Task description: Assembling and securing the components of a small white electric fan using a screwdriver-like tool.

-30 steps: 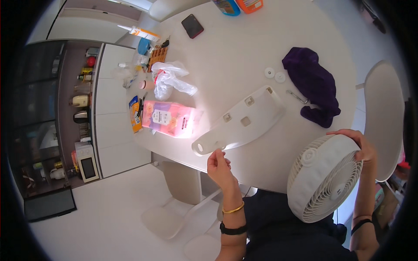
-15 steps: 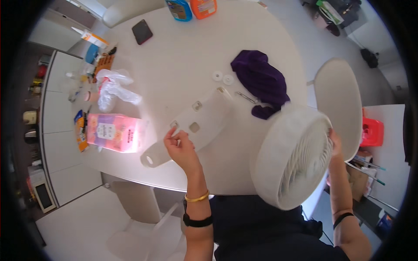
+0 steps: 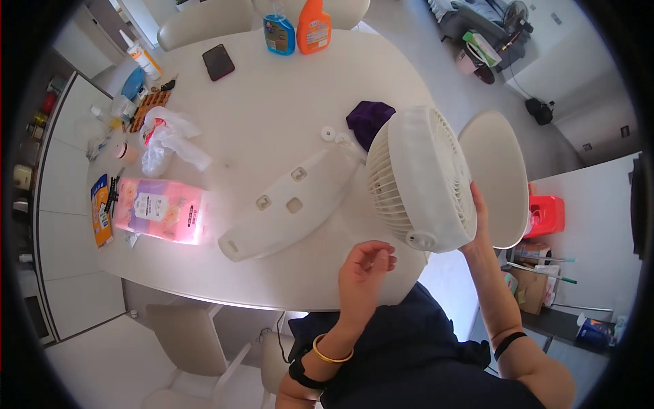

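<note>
Propped by the right hand [image 3: 477, 221] alone — left hand [image 3: 364, 269] open, empty — the white fan head [image 3: 415, 180] could be tipped onto the tabletop [image 3: 272, 116].

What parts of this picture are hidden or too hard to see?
Head view only:
- The right hand is mostly behind the white fan head, so its grip is unclear.
- The purple cloth is partly covered by the fan head.
- The small things at the table's left edge are too small and bent by the lens.
- The left hand is empty.
</note>
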`<state>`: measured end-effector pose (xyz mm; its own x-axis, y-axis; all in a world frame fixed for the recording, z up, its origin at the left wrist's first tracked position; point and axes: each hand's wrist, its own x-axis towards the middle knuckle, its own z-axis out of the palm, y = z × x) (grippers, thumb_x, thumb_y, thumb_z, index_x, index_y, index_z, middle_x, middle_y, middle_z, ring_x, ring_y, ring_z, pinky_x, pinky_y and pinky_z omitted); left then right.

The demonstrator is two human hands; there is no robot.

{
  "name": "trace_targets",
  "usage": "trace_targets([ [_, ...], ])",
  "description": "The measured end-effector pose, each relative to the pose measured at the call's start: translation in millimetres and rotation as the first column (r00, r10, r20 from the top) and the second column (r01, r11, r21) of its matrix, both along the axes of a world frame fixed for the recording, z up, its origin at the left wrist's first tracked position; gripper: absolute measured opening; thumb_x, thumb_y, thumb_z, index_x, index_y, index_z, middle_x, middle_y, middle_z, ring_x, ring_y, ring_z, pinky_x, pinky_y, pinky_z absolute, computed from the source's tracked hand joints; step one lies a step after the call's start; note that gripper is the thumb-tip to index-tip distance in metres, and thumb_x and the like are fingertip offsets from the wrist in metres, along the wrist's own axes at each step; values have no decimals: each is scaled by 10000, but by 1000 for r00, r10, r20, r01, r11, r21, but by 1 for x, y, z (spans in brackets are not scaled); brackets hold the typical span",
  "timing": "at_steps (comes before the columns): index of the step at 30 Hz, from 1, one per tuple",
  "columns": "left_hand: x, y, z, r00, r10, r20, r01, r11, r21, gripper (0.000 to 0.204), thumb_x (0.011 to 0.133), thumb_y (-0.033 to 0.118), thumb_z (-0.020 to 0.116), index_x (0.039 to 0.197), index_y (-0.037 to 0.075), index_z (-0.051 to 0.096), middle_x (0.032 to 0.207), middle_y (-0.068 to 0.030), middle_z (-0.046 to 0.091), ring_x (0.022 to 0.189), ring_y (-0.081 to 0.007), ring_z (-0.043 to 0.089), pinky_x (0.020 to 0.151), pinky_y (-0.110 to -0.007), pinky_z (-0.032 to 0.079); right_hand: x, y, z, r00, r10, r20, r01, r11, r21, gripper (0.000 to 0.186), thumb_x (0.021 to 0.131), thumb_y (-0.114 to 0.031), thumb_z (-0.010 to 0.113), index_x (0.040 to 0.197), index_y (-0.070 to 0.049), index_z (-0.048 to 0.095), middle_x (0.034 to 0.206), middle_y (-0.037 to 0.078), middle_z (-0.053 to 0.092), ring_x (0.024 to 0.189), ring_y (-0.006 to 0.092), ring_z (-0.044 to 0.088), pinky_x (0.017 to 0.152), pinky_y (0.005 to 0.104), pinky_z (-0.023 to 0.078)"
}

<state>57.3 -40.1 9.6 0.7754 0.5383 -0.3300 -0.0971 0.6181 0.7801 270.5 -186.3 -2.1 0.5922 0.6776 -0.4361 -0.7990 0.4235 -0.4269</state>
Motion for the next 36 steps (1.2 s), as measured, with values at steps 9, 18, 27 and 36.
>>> trace_targets([
  [9,0,-6,19,990,12,138,-29,992,122,204,913,-4,644,1102,3,567,984,-52,624,902,-109,598,810,-270,521,-23,9,4,999,43,-31,-42,999,32,606,989,-461,433,1435,-52,421,1385,172,534,1252,317,544,1074,490,425],
  [18,-3,-10,14,998,29,58,-43,965,258,210,896,59,695,1069,27,580,959,-32,627,846,-94,600,751,-246,505,-36,3,-3,999,-20,29,21,999,-46,632,988,-503,405,1436,-58,423,1391,164,531,1244,307,551,1078,477,422],
  [27,-33,-20,-8,981,-190,50,144,866,479,125,908,74,673,1012,11,641,896,-40,658,844,-124,627,764,-272,510,-12,-64,-40,915,-22,402,80,989,-128,618,958,-503,469,1377,-50,495,1311,152,591,1145,293,608,992,452,493],
  [36,-38,-7,-1,993,-96,66,79,971,223,477,966,188,590,1387,47,416,1381,-126,461,1269,-223,466,1024,-371,417,-2,-73,-54,928,1,373,76,979,-191,653,901,-528,552,1331,-38,539,1258,152,623,1078,296,636,945,433,522],
])
